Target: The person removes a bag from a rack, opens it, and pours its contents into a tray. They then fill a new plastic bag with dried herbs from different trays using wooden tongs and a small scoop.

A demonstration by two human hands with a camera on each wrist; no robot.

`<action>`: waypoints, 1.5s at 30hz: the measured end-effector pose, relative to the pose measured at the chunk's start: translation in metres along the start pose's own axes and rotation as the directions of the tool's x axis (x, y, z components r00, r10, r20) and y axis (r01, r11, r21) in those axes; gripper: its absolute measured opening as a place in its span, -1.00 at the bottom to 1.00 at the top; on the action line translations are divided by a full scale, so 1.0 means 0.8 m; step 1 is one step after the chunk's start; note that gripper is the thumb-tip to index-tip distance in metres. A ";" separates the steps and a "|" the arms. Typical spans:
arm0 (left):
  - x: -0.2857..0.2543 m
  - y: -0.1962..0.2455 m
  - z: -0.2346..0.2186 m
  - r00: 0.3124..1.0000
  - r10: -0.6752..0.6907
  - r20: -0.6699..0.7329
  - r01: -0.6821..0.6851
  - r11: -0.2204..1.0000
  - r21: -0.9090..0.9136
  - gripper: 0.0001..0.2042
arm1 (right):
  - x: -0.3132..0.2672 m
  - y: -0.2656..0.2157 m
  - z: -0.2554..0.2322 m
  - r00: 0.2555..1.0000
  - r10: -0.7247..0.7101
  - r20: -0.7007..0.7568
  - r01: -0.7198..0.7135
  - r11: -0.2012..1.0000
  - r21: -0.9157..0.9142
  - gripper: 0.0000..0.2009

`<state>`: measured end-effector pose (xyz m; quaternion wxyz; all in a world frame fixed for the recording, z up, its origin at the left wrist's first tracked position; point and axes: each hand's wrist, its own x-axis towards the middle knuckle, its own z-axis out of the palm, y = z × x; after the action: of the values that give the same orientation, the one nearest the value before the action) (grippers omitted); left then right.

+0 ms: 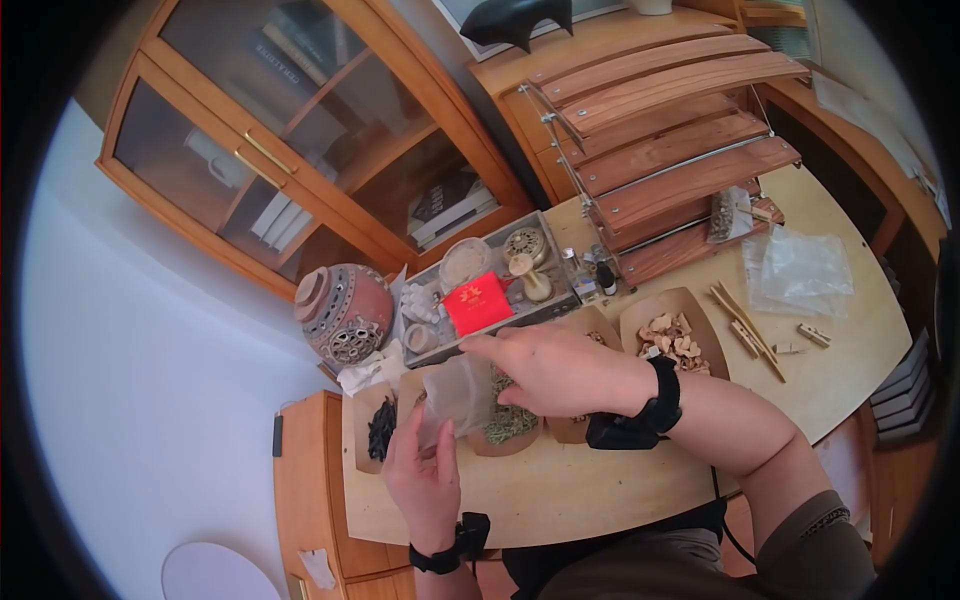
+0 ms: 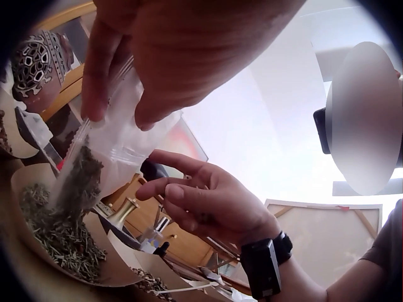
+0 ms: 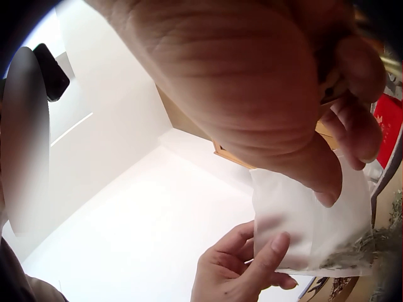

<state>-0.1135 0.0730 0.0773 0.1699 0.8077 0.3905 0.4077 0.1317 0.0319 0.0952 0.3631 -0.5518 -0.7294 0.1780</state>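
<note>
My left hand [image 1: 422, 490] pinches a translucent plastic bag [image 1: 455, 392] between thumb and fingers. In the left wrist view the bag [image 2: 129, 141] tilts down, and dried green herb [image 2: 82, 173] lies at its lower end, meeting the herb heap [image 2: 66, 248] in a paper tray [image 2: 116, 267]. Beside the bag, my right hand [image 1: 565, 370] hovers with fingers loosely bent and nothing seen in them; the left wrist view shows this hand [image 2: 211, 198] apart from the bag. From the right wrist, the left hand [image 3: 236, 267] grips the bag's edge.
Paper trays hold black pieces [image 1: 381, 428] at left and pale dried slices [image 1: 672, 342] at right. Behind are a grey box with a red packet [image 1: 477, 303], a patterned jar [image 1: 345, 315] and small bottles [image 1: 606, 278]. Wooden shelves [image 1: 690, 150], tongs [image 1: 750, 335] and plastic bags [image 1: 800, 275] occupy the right.
</note>
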 end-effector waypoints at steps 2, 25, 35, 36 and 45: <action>0.000 0.004 0.001 0.999 -0.007 -0.032 0.006 1.000 -0.008 -0.66 | -0.001 -0.003 0.001 1.000 -0.020 -0.018 0.020 1.000 0.021 -0.34; -0.010 0.006 -0.005 0.992 -0.126 -0.032 0.108 0.935 -0.338 -0.73 | 0.001 0.003 0.015 0.998 0.025 -0.064 -0.024 0.999 0.022 -0.54; -0.012 0.003 -0.002 0.992 -0.124 -0.007 0.111 0.908 -0.403 -0.85 | 0.001 0.002 0.016 0.987 -0.043 -0.155 0.041 0.999 -0.014 -0.56; -0.012 0.001 -0.001 0.994 -0.111 -0.007 0.099 0.913 -0.396 -0.85 | 0.001 0.002 0.016 0.986 -0.046 -0.158 0.044 0.999 -0.019 -0.56; -0.012 0.005 -0.002 0.998 -0.029 -0.059 0.010 0.952 -0.306 -0.83 | 0.001 0.004 0.018 0.989 -0.022 -0.149 0.018 1.000 -0.023 -0.65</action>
<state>-0.1161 0.0630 0.0754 0.2845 0.7547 0.3357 0.4867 0.1232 0.0357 0.0839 0.4122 -0.5602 -0.7077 0.1246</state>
